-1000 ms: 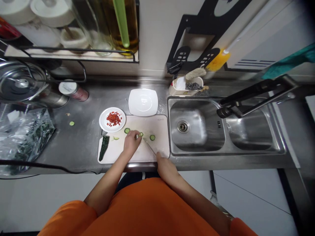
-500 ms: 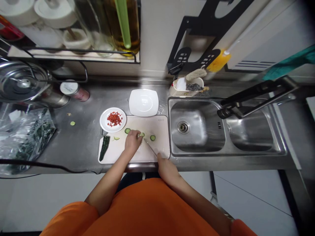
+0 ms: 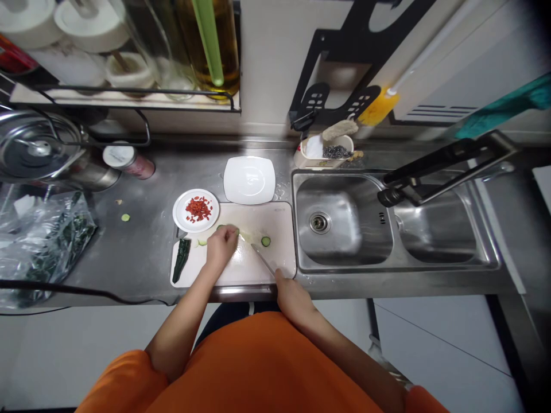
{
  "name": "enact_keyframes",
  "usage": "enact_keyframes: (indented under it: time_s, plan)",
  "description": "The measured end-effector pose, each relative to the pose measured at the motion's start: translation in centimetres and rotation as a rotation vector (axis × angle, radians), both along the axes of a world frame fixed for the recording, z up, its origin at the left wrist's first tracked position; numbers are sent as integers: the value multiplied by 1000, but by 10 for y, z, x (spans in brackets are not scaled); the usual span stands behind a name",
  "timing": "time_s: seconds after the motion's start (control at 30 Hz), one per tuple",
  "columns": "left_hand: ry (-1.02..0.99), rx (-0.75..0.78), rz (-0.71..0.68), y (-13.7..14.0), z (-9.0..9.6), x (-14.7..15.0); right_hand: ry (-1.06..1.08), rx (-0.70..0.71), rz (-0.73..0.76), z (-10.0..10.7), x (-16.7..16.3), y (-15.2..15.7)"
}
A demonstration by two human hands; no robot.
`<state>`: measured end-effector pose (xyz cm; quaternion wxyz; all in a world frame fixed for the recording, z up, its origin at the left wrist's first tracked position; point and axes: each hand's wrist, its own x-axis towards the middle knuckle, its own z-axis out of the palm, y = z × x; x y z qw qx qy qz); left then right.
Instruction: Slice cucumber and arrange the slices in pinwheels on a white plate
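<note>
My right hand [image 3: 295, 299] is closed round the handle of a knife [image 3: 264, 259], whose blade points up and left, low over the white cutting board [image 3: 275, 221]. Over the board's middle, my left hand [image 3: 221, 248] pinches a small cucumber slice [image 3: 237, 232], mostly covered by the fingers. Another cucumber slice, partly hidden, lies just behind that hand. A dark-rimmed cucumber round [image 3: 266, 241] rests to the right of the knife tip. At the board's left side lie a dark green cucumber piece [image 3: 181, 261] and pale trimmings [image 3: 202, 242].
A round white plate [image 3: 178, 221] holding chopped red bits overlaps the board's upper left corner. Behind the board stands a square white plate [image 3: 249, 179]. A steel sink [image 3: 344, 215] adjoins on the right. Leafy greens in a plastic bag [image 3: 55, 241] and a canister [image 3: 129, 160] are leftward.
My left hand has moved left with the pinched cucumber slice, away from the knife tip, and now partly covers the slice behind it. My right hand and the knife stay nearly still.
</note>
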<state>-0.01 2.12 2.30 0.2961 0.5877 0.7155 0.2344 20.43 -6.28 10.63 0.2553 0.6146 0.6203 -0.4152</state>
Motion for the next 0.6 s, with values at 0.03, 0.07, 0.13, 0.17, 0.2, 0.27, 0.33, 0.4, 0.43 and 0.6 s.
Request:
enact_keyframes:
  time_s: [0.03,0.07,0.13,0.17,0.2,0.27,0.33,0.4,0.43,0.6]
  plan:
    - [17,8,38,1,0,-7,2,-2,-1,0,0,0]
    - [49,11,68,1,0,-14,4,-4,-1,0,0,0]
    - [131,22,91,2,-1,-26,4,-8,-4,0,0,0]
    - [173,32,87,2,-3,-30,4,-9,-5,0,0,0]
    - [211,48,77,2,-4,-33,4,-7,-5,1,-1,1]
    - [267,95,62,1,-4,-33,-1,3,0,1,-1,1]
    - [269,151,34,0,-3,-28,-18,10,8,2,-2,1]
    - [205,190,-41,2,-1,-18,-28,6,9,3,-3,1]
    - [156,193,-107,4,0,-11,-29,0,8,4,-3,1]
    - [-23,46,-579,25,0,28,-32,-6,12,9,-4,1]
